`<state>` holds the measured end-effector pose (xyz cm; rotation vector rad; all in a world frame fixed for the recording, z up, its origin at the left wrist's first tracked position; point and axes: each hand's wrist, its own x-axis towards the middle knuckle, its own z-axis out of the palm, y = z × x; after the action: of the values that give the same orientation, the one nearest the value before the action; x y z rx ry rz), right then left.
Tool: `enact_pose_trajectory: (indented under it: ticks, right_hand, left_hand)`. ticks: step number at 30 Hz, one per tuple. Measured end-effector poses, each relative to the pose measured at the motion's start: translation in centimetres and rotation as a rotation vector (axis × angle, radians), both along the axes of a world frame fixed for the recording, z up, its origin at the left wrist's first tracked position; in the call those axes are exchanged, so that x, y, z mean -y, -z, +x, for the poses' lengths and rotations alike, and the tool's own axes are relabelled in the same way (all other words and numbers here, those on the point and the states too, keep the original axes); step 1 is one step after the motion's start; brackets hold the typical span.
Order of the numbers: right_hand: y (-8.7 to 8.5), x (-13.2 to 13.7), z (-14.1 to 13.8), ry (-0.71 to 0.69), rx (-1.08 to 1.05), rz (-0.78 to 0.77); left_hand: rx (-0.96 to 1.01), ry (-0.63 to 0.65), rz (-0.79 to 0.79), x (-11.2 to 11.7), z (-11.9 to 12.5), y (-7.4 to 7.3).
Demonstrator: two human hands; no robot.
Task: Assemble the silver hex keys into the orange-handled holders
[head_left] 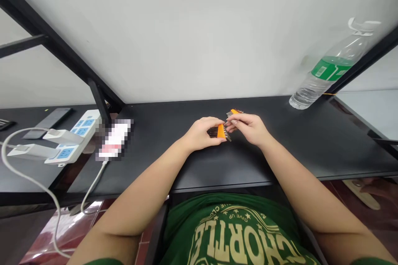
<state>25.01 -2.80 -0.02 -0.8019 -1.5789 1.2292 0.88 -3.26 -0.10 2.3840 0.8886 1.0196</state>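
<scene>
My left hand is closed around a small orange holder, thumb below and fingers above. Several thin dark metal rods stick out of the holder on both sides; their exact kind is too small to tell. Beside it, my right hand pinches a thin metal rod at the holder's upper right edge. A second orange holder with similar metal rods lies on the black desktop, just behind my right fingers.
A large clear water bottle with a green label stands at the back right. On the left are a blurred-out phone with a white cable and a white power strip with chargers. Black frame bars flank the desk.
</scene>
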Motion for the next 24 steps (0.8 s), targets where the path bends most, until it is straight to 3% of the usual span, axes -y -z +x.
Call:
enact_pose_trajectory:
  ticks: [13,20,24]
  right_hand:
    - [0.29,0.05,0.06,-0.023,0.169,0.199]
    - [-0.08,0.28,0.01,-0.13,0.129,-0.103]
    - [-0.26,0.32,-0.03,-0.153,0.076,-0.2]
  left_hand:
    - [0.02,0.002,-0.077,0.03,-0.15,-0.18]
    - [0.014,0.013,-0.109,0.06,-0.11,-0.26]
    - [0.021,0.003,-0.107,0.02,-0.15,-0.16]
